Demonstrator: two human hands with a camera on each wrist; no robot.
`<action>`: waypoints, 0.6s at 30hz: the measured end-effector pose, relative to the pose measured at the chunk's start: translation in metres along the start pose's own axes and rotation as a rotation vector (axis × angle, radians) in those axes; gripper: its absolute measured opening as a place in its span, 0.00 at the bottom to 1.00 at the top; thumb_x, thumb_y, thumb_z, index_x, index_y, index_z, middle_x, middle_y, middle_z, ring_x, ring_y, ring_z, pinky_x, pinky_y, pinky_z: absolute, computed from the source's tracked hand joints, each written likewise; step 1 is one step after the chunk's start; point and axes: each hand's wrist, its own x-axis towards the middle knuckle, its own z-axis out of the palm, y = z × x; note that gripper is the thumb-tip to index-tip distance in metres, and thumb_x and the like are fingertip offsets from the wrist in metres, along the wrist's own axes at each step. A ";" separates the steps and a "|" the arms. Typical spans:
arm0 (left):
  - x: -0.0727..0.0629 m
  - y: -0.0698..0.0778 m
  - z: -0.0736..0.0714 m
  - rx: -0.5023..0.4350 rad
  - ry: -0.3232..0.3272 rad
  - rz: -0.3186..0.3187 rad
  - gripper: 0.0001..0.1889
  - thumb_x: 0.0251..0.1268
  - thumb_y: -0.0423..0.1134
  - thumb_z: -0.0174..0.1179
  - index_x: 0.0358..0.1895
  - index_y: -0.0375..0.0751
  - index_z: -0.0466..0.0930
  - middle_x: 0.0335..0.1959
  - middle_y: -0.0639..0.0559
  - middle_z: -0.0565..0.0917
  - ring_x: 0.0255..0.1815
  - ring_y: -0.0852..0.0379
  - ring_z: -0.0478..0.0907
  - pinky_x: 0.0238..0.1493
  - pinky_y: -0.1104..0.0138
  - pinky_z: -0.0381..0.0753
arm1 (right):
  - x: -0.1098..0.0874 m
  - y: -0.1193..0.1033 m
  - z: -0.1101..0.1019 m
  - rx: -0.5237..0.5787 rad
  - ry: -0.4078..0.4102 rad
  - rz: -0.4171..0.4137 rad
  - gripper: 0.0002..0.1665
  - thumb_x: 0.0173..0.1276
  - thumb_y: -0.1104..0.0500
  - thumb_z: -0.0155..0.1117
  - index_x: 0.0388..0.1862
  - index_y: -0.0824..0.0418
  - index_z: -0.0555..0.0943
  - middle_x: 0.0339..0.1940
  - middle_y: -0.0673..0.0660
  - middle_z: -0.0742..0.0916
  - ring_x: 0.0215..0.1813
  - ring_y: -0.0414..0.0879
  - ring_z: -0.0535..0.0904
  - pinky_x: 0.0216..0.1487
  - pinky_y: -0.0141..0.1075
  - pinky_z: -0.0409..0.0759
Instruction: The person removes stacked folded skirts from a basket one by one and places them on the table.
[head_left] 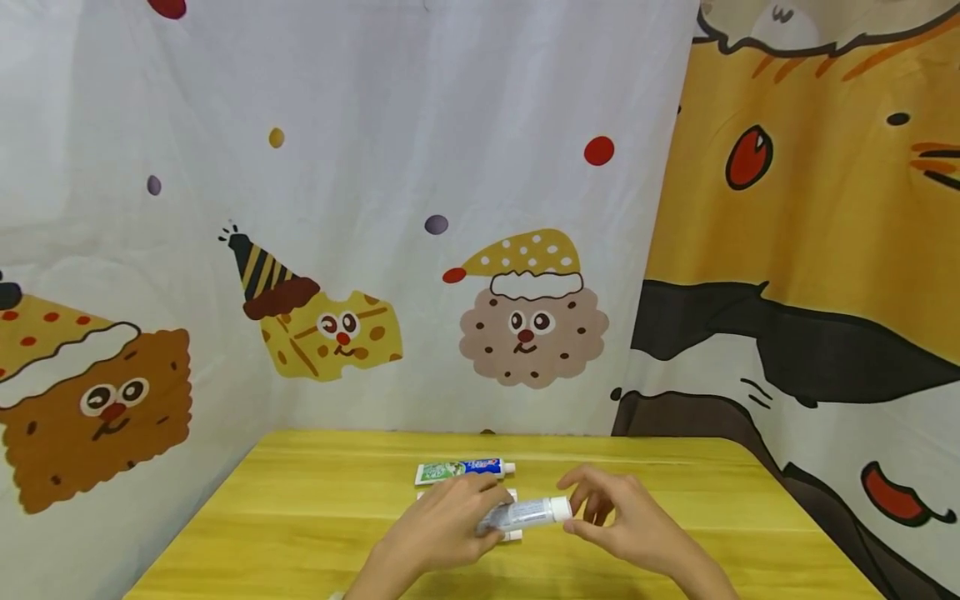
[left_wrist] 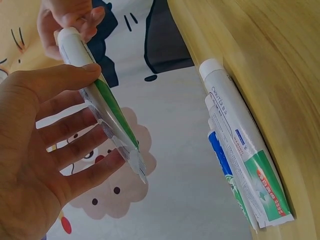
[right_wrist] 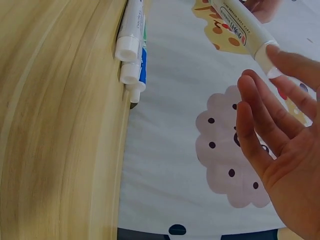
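My left hand [head_left: 442,525] holds a white toothpaste tube [head_left: 528,512] with a green patch, its thumb across one side and the fingers against the other. The tube's white cap [left_wrist: 69,34] points to the right, toward my right hand [head_left: 630,521]. In the right wrist view the right thumb [right_wrist: 292,62] overlaps the cap and the index finger lies close by it. The head view shows a gap between index finger and cap. The other right fingers are loosely bent. Above the table, the tube is tilted slightly.
On the yellow wooden table [head_left: 300,517] a blue and green toothpaste tube [head_left: 459,472] lies at the back. Nearer lie more tubes, among them a white and green one [left_wrist: 245,142], partly hidden by my left hand in the head view. A cartoon-printed curtain [head_left: 360,108] hangs behind the table.
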 end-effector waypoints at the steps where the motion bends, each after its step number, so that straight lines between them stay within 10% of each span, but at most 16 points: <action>1: 0.000 0.000 0.000 0.000 0.001 0.002 0.14 0.62 0.47 0.73 0.50 0.53 0.86 0.46 0.60 0.86 0.38 0.70 0.77 0.39 0.76 0.80 | 0.000 0.001 0.000 -0.001 0.004 -0.017 0.19 0.68 0.55 0.75 0.55 0.51 0.81 0.35 0.47 0.89 0.26 0.31 0.80 0.28 0.32 0.85; 18: 0.001 0.000 -0.001 -0.020 -0.020 -0.014 0.14 0.62 0.47 0.73 0.50 0.53 0.87 0.47 0.60 0.87 0.38 0.70 0.78 0.40 0.75 0.81 | 0.000 -0.002 0.001 -0.032 -0.003 0.016 0.08 0.71 0.52 0.72 0.46 0.49 0.84 0.32 0.43 0.87 0.27 0.31 0.78 0.27 0.31 0.82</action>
